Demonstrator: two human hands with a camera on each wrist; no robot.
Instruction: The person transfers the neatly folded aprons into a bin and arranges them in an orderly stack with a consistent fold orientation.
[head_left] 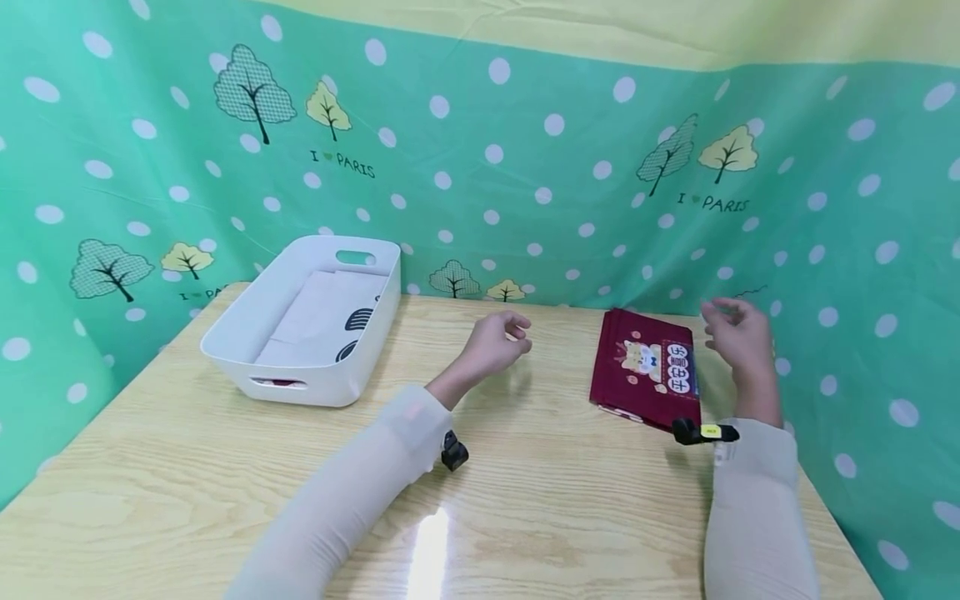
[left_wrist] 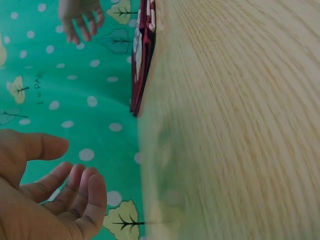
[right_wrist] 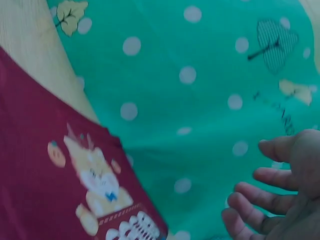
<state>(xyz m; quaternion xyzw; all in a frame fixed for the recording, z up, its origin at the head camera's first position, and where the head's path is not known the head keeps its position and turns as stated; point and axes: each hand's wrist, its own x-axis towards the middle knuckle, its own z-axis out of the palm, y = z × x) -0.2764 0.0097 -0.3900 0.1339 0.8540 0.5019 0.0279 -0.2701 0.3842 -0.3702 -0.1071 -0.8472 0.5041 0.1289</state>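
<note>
A dark red folded cloth (head_left: 611,367) with a printed cartoon animal lies on the right part of the table; its layered edge shows in the left wrist view. My right hand (head_left: 741,333) hovers just beyond its right side, fingers loosely bent and apart from it. In the right wrist view the cloth (right_wrist: 40,165) fills the lower left, with a gap to the fingers (right_wrist: 265,200). My left hand (head_left: 497,343) hangs over the table between the cloth and a white bin, holding nothing. Its fingers (left_wrist: 75,195) are relaxed, thumb apart from them.
The white plastic bin (head_left: 300,385) stands at the back left of the wooden table (head_left: 525,500). Inside it lies pale folded cloth (head_left: 322,312) with black print. A green dotted curtain (head_left: 525,167) hangs behind the table and along its sides.
</note>
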